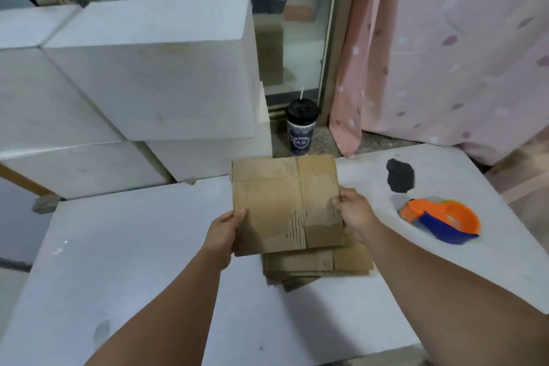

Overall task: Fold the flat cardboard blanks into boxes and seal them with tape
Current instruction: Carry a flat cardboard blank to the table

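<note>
Blank, flat and creased, is being held over a stack of more blanks near the middle of the slab, the left hand gripping its left edge with the thumb on top and the right hand pinching its right edge. White blocks are lying piled at the far left, a lidded cup is standing just beyond the blank, a tape dispenser is lying on the slab well right of the right hand, and a pink curtain is hanging far right.
</note>
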A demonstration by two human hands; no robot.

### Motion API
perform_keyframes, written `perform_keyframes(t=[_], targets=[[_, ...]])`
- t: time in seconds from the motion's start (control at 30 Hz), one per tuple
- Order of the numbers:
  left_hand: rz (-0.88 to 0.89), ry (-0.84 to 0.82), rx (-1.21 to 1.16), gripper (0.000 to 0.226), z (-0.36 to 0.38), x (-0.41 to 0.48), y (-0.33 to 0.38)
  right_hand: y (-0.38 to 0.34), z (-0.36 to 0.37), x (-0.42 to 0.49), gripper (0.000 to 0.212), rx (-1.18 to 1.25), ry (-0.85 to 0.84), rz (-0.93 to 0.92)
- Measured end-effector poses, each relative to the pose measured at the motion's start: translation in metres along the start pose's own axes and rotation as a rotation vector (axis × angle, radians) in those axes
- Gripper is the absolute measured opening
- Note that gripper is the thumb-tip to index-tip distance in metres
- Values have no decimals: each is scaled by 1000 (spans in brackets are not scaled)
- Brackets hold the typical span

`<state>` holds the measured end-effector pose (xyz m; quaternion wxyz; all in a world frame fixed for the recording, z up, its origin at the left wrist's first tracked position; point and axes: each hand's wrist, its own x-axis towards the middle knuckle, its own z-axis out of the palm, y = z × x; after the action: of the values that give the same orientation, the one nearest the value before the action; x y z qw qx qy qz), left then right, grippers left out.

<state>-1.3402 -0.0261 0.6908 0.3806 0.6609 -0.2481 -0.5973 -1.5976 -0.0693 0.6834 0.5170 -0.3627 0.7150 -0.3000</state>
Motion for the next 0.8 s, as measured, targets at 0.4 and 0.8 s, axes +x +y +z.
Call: perform_keyframes(t=[0.4, 0.8], targets=[[46, 208, -141, 11, 53, -2, -21, 27, -27, 27, 31, 101, -17, -92], [279, 254, -154, 16, 39, 57, -79, 90, 12, 62, 27, -87, 172, -421]])
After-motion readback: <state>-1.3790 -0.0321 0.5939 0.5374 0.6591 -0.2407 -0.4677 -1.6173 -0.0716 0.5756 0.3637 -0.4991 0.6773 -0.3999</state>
